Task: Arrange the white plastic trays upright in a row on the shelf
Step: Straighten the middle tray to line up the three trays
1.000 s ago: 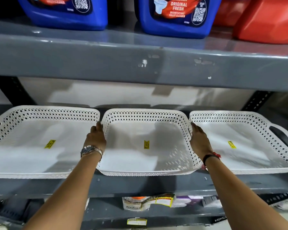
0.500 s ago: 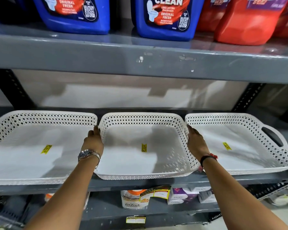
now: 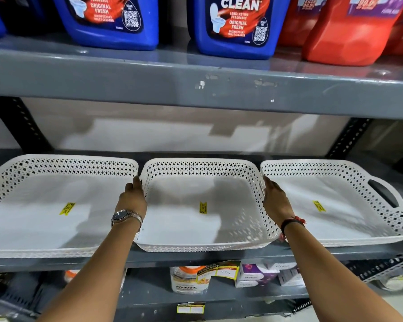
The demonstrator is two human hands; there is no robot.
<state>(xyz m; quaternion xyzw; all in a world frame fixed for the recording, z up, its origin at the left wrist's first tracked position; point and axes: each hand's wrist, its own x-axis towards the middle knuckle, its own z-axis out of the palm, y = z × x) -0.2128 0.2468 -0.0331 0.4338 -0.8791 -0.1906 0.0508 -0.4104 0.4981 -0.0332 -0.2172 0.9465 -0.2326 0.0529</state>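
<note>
Three white perforated plastic trays lie flat side by side on the grey middle shelf (image 3: 196,257). The middle tray (image 3: 203,167) has a yellow price sticker on its floor. My left hand (image 3: 134,198), with a wristwatch, grips its left wall in the gap beside the left tray (image 3: 56,160). On the other side, my right hand (image 3: 276,201), wearing a dark wristband, grips the middle tray's right wall, next to the right tray (image 3: 335,166). Both outer trays carry yellow stickers too, and each shows a handle cut-out at its outer end.
The upper shelf (image 3: 196,89) overhangs close above the trays and holds blue toilet-cleaner jugs (image 3: 237,26) and red jugs (image 3: 349,36). Perforated black uprights (image 3: 349,138) stand at the back corners. Below, small boxes and a labelled bottle (image 3: 186,280) fill the lower shelf.
The view has tilted upward a little, showing more of the jugs. Both hands keep their hold on the middle tray's side walls; the trays have hardly shifted.
</note>
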